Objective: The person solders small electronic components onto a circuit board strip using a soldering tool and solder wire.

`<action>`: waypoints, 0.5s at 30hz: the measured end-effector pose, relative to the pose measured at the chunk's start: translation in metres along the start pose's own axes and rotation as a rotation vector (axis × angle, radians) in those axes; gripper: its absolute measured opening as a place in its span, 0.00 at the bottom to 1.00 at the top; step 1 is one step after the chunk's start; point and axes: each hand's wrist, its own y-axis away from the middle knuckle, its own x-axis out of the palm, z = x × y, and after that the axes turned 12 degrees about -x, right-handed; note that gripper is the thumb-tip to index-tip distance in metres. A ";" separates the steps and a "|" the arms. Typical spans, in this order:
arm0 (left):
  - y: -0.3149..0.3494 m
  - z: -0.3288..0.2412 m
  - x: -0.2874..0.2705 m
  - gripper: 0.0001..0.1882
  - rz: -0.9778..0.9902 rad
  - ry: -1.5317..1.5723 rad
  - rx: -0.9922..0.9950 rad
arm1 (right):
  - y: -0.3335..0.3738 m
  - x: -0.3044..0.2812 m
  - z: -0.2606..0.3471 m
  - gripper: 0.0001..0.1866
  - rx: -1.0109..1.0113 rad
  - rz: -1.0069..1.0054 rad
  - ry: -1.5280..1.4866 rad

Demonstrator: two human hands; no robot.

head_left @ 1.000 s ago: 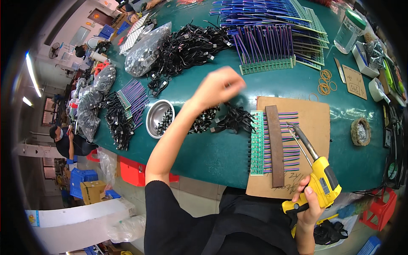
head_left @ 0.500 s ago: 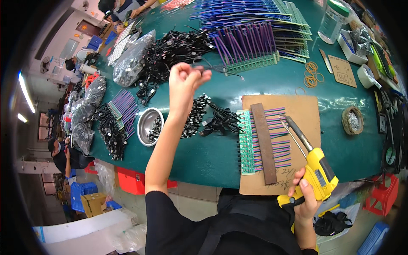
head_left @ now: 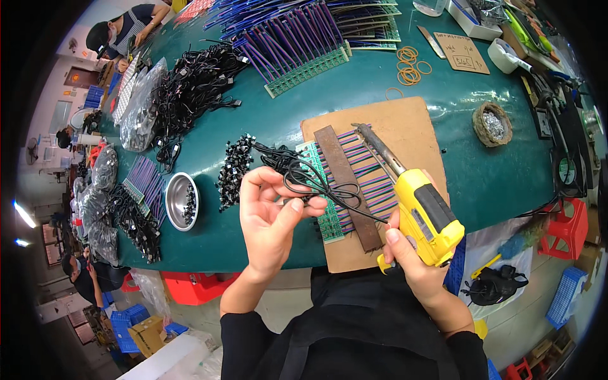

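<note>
A looped black cable [head_left: 329, 189] is pinched between the fingers of my left hand [head_left: 275, 218], over the near edge of the boards. One cable end runs across to the fingertips of my right hand [head_left: 411, 256]. That right hand is wrapped round a yellow soldering gun [head_left: 425, 218], whose metal tip points away over the wires. Beneath lies a strip of green circuit boards [head_left: 328, 218] with purple, blue and black wires [head_left: 375, 183]. A brown flat bar [head_left: 345, 183] rests across the wires, and all of it lies on a cardboard sheet [head_left: 411, 120].
Left of my hand are small black connectors [head_left: 233, 171] in a pile and a metal bowl [head_left: 182, 201]. Farther back lie a heap of black cables [head_left: 193, 88] and stacked wired boards [head_left: 304, 57]. Rubber bands [head_left: 408, 66] and a round holder [head_left: 492, 125] are to the right.
My left hand has come down and nearer from the cable heap, bringing a black cable to my right hand. The soldering gun stays in my right hand. The whole view has shifted.
</note>
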 end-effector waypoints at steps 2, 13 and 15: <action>0.003 0.003 0.000 0.16 0.005 -0.037 -0.024 | 0.001 -0.002 0.002 0.34 -0.012 -0.049 -0.026; -0.003 0.004 0.036 0.11 0.355 -0.791 0.425 | 0.008 -0.005 -0.002 0.39 -0.318 0.150 0.282; -0.004 0.003 0.035 0.10 0.423 -0.782 0.389 | 0.009 -0.003 -0.001 0.39 -0.308 0.117 0.285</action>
